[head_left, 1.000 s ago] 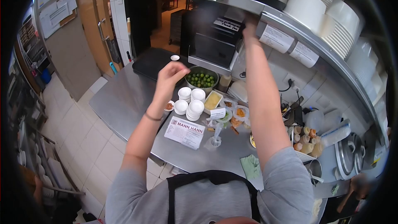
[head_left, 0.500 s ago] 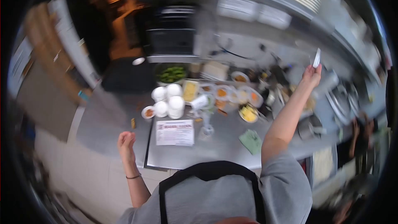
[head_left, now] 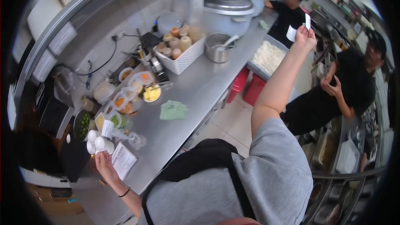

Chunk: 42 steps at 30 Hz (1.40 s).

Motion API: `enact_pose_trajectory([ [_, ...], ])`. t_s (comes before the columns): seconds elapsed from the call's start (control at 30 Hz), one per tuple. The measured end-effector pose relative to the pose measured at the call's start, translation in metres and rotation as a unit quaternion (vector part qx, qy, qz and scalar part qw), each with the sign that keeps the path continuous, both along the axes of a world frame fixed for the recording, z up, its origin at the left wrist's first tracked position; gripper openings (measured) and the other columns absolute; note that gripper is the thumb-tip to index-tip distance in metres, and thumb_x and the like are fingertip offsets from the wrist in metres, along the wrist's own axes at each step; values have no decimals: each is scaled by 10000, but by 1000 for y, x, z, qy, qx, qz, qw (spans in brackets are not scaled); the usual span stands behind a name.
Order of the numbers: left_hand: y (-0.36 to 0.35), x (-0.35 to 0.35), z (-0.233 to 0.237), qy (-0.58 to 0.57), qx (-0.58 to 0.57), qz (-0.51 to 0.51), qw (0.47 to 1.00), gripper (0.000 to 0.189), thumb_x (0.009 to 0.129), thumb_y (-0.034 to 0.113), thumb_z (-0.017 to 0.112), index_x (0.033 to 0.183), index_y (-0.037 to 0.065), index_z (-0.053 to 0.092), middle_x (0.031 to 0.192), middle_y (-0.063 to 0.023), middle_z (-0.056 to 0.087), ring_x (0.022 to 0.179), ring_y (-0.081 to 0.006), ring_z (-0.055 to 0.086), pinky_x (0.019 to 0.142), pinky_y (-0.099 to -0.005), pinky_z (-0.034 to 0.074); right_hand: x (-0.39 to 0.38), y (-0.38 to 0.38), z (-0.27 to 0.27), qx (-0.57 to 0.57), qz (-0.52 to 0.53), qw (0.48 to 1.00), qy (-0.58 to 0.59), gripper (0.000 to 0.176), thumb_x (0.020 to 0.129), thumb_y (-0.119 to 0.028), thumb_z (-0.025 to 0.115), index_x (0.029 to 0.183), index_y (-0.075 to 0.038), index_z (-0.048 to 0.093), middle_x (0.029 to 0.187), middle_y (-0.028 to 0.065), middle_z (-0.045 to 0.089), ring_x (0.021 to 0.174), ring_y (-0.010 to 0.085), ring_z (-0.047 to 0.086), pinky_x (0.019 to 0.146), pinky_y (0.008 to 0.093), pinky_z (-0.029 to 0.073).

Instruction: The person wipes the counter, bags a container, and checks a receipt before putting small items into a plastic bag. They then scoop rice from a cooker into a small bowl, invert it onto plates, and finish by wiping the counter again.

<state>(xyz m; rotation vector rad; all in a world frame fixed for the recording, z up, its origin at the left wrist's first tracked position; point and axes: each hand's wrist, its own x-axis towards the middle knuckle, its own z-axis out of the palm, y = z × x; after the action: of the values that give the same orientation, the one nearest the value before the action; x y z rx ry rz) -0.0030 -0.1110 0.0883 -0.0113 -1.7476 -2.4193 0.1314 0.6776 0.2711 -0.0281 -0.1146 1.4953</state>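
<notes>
right arm (head_left: pixel 275 85) outstretched | right hand (head_left: pixel 306 39) pinching | left arm (head_left: pixel 131 199) lower | left hand (head_left: pixel 106 168) curled

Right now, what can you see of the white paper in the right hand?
The paper looks white and thin. A narrow part stands upright above the right hand; a wider part curls out beside it. Whether they are one piece or two, I can't tell. It is held in the air, apparently touching only that hand; no writing is legible.
</notes>
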Motion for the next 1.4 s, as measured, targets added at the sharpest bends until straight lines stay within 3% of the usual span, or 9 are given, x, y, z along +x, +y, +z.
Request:
enact_pose_trajectory([
  [0.47,175,70,-2,-46,-46,-63,996,120,863,188,563,934,93,549,856,-13,583,783,-91,522,710,-249,398,182,135,-23,20,-65,996,-60,189,872,-165,501,1033,-67,503,1047,39,504,981,156,449,868,389,360],
  [0.63,194,104,9,-53,-75,-47,995,145,873,203,549,960,87,540,863,-16,581,799,-89,524,725,-243,402,202,134,-16,58,-50,994,-74,235,896,-202,465,1092,-78,503,1154,55,449,1067,174,408,938,401,337],
  [0.77,186,125,13,-61,-82,-4,995,143,868,196,552,953,81,548,856,-13,572,823,-99,522,744,-253,393,194,67,26,142,-204,960,-131,320,889,-192,493,1164,-33,458,1178,63,460,1066,186,430,884,380,334],
  [0.87,170,144,13,-64,-86,13,994,165,861,179,558,974,58,552,869,-25,577,836,-113,543,728,-251,410,155,13,32,217,-88,964,-124,310,889,-172,489,1156,-14,477,1175,87,492,1088,173,447,911,354,329],
  [0.97,155,178,14,-67,-96,51,992,173,844,167,579,966,45,565,893,-36,581,841,-125,562,716,-249,431,66,-61,-9,257,191,943,-95,262,889,-139,482,1112,-6,515,1170,92,520,1102,183,470,944,375,359],
  [1.07,127,216,0,-104,-97,11,990,228,858,197,561,980,5,581,878,-79,623,809,-136,581,724,-254,449,-29,-199,-121,216,532,807,-143,285,850,-95,544,1118,-14,488,1094,70,553,994,159,531,890,309,421],
  [1.2,65,289,-30,-129,-38,-20,991,443,894,392,467,1090,4,549,992,-82,612,886,-140,572,778,-273,456,16,-477,-209,238,852,414,-216,330,791,38,547,1116,28,488,990,73,568,806,113,563,644,188,490],
  [1.3,2,358,-55,-145,115,84,979,573,883,499,412,1135,-4,520,1049,-108,586,942,-177,561,811,-320,454,112,-624,-244,375,867,175,-278,305,788,64,519,1089,29,554,946,71,575,737,113,559,657,230,478],
  [1.4,-76,454,-52,-117,116,191,968,599,874,519,410,1151,0,517,1070,-130,574,978,-195,549,824,-337,456,186,-721,-243,619,759,122,-159,269,776,70,521,1018,5,622,939,59,579,734,104,539,638,217,448],
])
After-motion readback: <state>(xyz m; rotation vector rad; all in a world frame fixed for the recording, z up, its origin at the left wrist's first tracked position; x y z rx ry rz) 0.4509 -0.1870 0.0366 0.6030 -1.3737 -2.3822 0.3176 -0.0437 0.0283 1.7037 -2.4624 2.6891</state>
